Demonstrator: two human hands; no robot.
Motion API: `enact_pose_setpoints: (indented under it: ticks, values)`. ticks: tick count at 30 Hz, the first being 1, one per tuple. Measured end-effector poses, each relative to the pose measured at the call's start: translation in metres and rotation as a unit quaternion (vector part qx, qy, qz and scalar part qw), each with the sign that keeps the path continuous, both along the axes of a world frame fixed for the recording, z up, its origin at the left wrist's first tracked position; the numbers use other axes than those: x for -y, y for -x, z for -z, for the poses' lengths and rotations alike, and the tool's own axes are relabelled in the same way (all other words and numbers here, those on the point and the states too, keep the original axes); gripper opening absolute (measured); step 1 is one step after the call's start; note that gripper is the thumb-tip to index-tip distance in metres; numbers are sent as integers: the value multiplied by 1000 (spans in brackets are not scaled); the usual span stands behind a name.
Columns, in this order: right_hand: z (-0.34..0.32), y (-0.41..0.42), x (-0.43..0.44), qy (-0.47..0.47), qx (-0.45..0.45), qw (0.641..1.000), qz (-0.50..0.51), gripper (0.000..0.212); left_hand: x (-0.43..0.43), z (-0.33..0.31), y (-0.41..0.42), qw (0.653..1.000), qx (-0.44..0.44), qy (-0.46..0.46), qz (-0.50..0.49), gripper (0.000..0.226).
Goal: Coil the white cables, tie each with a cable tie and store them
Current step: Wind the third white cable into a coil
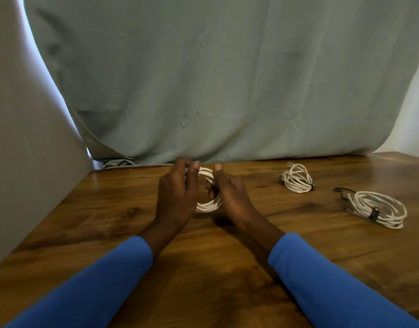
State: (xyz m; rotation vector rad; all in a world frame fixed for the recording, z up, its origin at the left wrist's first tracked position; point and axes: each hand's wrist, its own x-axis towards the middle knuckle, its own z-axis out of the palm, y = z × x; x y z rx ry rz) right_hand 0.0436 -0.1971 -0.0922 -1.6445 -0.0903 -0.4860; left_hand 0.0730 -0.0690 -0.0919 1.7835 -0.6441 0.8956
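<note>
A coiled white cable point(207, 205) is held upright between my two hands over the middle of the wooden table point(109, 221). My left hand point(177, 195) grips its left side, fingers curled over the top loops. My right hand point(229, 192) holds the right side, thumb raised, fingers tucked into the coil's middle. Much of the coil is hidden behind both hands. Two more white coils lie on the table to the right: a smaller one point(297, 177) farther back and a larger one point(379, 208), each bound with a dark tie.
A black cable tie point(343, 191) lies just left of the larger coil. A grey-green cloth point(227, 79) hangs behind the table's far edge. A pale panel point(26, 150) rises along the left side.
</note>
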Motion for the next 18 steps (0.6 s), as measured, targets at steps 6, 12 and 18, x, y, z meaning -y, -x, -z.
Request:
enact_pose_setpoints:
  ticks: [6, 12, 18]
  values:
    - [2, 45, 29, 78, 61, 990, 96, 62, 25, -3, 27, 991, -44, 18, 128, 22]
    - [13, 107, 143, 104, 31, 976, 187, 60, 59, -11, 47, 974, -48, -88, 204, 21]
    - [31, 118, 195, -155, -21, 954, 254, 46, 189, -32, 24, 959, -41, -204, 194, 7]
